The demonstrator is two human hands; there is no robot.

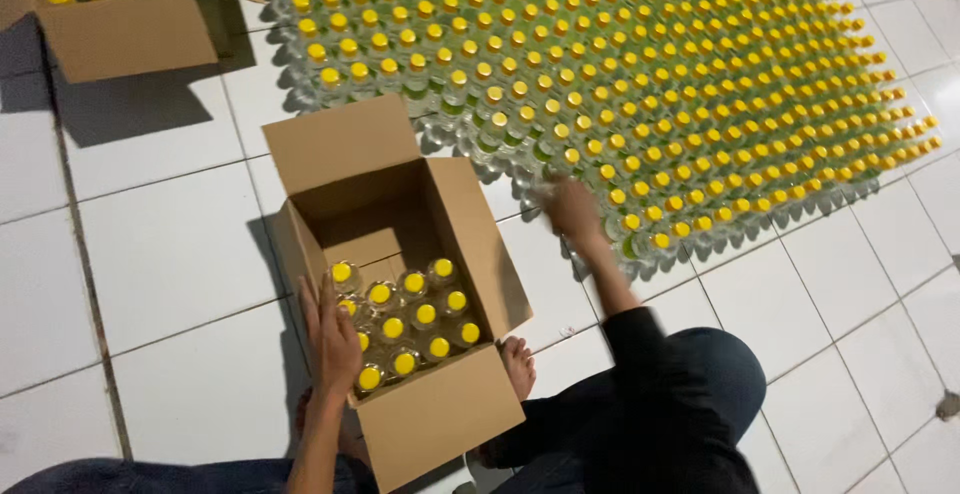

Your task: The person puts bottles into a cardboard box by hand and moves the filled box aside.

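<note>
An open cardboard box (470, 254) stands on the white tiled floor in front of me, partly filled with clear bottles with yellow caps (425, 314). My left hand (333, 339) lies flat on the bottles along the box's left side, fingers spread and gripping nothing. My right hand (572, 210) is stretched out to the near edge of a large field of the same yellow-capped bottles (650, 84) standing on the floor. That hand is blurred, and I cannot make out whether it holds a bottle.
A second cardboard box (130, 34) with yellow-capped bottles inside stands at the upper left. My bare foot (518, 364) rests against the near box's right corner, and my knee (720, 374) is at the lower right.
</note>
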